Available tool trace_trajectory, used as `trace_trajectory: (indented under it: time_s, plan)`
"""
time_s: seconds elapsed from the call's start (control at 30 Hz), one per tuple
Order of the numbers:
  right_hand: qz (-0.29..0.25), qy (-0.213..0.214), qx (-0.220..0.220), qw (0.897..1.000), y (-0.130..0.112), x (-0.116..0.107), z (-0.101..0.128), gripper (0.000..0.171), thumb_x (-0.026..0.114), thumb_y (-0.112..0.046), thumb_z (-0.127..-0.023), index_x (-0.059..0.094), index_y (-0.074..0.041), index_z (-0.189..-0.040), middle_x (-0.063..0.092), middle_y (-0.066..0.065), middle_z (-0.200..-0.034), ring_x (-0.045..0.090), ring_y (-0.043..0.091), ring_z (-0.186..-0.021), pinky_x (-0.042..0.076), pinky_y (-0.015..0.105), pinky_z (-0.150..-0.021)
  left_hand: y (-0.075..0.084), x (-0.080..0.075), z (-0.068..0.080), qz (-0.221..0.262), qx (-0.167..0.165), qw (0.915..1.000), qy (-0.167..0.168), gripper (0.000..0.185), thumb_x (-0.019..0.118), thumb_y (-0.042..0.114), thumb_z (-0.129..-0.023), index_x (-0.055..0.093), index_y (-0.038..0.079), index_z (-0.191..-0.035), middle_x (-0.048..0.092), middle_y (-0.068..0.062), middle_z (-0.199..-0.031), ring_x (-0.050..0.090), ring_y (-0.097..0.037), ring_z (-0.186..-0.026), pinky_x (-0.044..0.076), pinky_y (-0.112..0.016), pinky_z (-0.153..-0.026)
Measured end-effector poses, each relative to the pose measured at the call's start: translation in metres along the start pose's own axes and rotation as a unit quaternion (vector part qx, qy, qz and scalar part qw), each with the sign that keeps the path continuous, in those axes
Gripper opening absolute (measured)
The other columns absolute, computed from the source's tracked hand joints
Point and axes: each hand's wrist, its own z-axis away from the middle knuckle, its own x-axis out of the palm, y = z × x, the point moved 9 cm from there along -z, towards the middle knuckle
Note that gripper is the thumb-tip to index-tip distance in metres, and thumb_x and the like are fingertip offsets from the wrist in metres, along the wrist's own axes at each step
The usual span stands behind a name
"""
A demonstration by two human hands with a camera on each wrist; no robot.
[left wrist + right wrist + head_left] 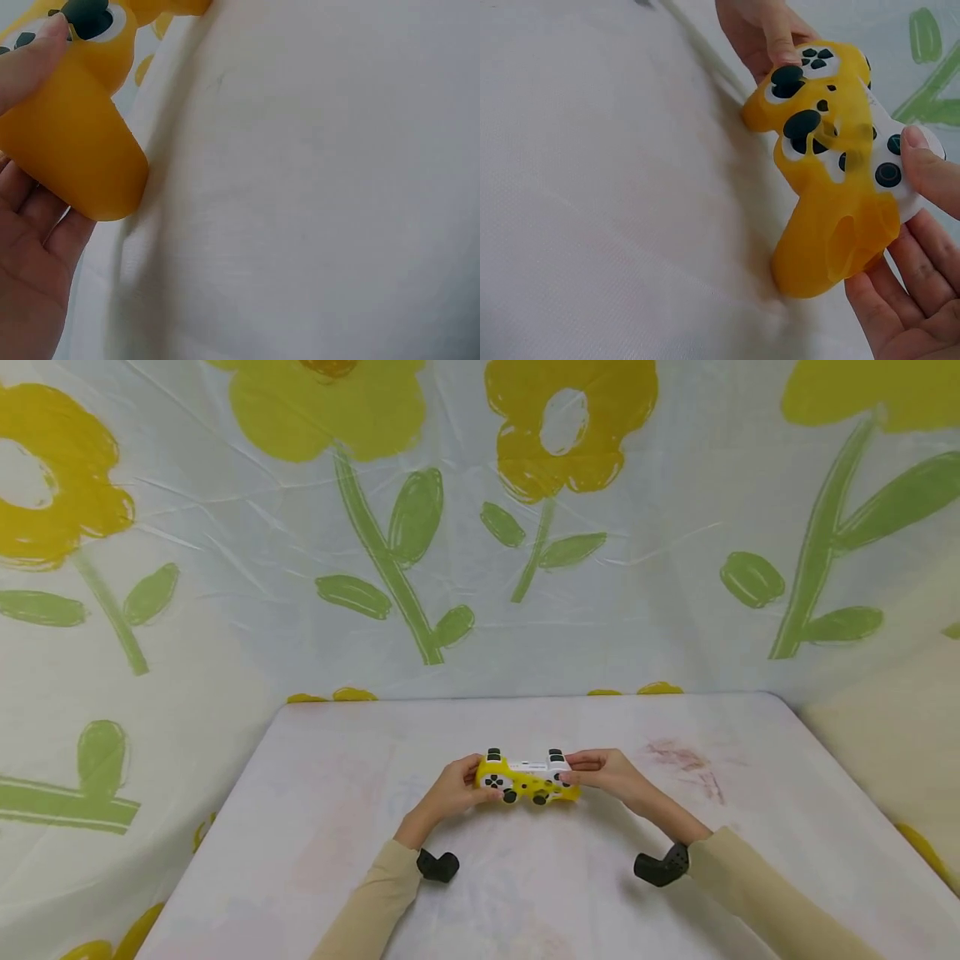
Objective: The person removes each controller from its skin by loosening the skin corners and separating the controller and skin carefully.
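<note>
A pale desk [570,893] is lying beneath a game controller [525,780], which is being held over its middle, toward the far side. The controller is probably feeling light and rigid, while its yellow cover [804,251] is looking soft and stretchy; both ends are offering good holds. The left hand [454,787] is gripping the left end; the right hand [613,774] is pinching the right, where white shell is showing and the cover is folding loosely. Black thumbsticks [802,124] and round buttons [888,175] are dotting its face.
</note>
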Motion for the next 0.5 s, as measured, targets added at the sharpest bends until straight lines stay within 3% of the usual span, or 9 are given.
trace_trajectory:
  time_s: [0.17,0.3,0.4,0.5]
  plan:
    - [-0.004,-0.002,-0.019,1.0,-0.007,-0.002,0.005,0.056,0.076,-0.028,-0.083,0.059,0.006,-0.124,0.066,0.02,-0.119,0.066,0.016,-0.1,0.054,0.032,-0.089,0.001,0.0,0.0,-0.006,0.016,0.9998,0.014,0.045,0.077,0.027,-0.082,0.059,0.006,-0.118,0.067,-0.005,-0.108,0.061,-0.011,-0.094,0.051,-0.031,-0.092]
    - [-0.008,-0.005,-0.03,0.999,-0.009,0.0,0.006,0.054,0.076,-0.027,-0.082,0.06,0.006,-0.122,0.067,0.02,-0.117,0.067,0.016,-0.098,0.055,0.031,-0.088,0.003,0.001,0.004,-0.014,0.026,0.9994,0.019,0.044,0.076,0.027,-0.083,0.059,0.006,-0.118,0.067,-0.006,-0.108,0.062,-0.016,-0.096,0.05,-0.036,-0.095]
    - [-0.012,-0.002,-0.032,0.999,-0.008,0.002,0.007,0.054,0.077,-0.026,-0.082,0.061,0.006,-0.121,0.068,0.019,-0.115,0.067,0.017,-0.097,0.055,0.031,-0.087,0.009,-0.001,0.011,-0.079,0.034,0.9959,0.03,0.048,0.074,0.033,-0.084,0.058,0.007,-0.121,0.067,-0.006,-0.11,0.063,-0.021,-0.102,0.051,-0.038,-0.094]
    - [-0.011,0.003,-0.033,0.999,-0.006,0.002,0.007,0.053,0.078,-0.026,-0.081,0.062,0.006,-0.121,0.069,0.019,-0.114,0.068,0.017,-0.097,0.055,0.031,-0.087,0.022,-0.008,0.018,-0.166,0.052,0.983,0.057,0.058,0.074,0.038,-0.083,0.054,0.008,-0.128,0.067,-0.006,-0.115,0.063,-0.023,-0.106,0.052,-0.039,-0.092]
